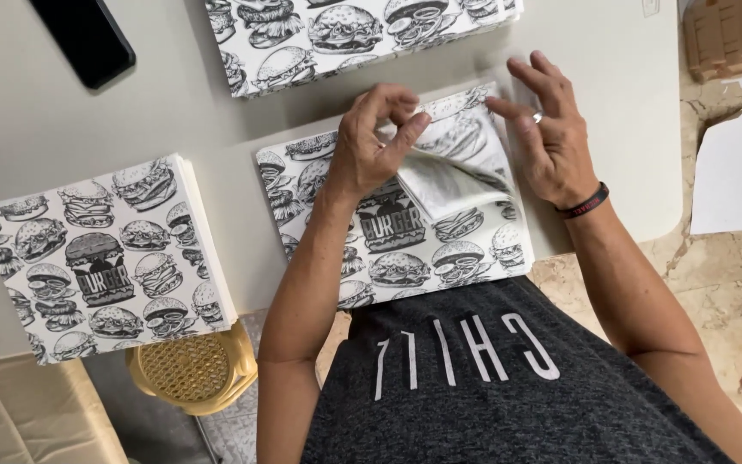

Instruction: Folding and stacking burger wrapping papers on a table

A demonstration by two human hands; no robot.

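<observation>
Printed paper, a burger-patterned sheet [453, 163], was being peeled from the middle stack [405, 249] on the table [10, 112]: the left hand [380, 142] pinched its folded corner while the right hand [551, 133] hovered open beside it. Separating that single sheet seemingly called for a gentle lift.

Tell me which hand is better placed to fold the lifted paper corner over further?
The left hand: its fingertips already pinch the lifted corner of the printed paper sheet. The right hand is open with fingers spread beside it, gripping nothing.

Three black-and-white printed paper stacks [105, 258] [405, 232] [345, 34]; dark phone screen [83, 34] top left.
</observation>
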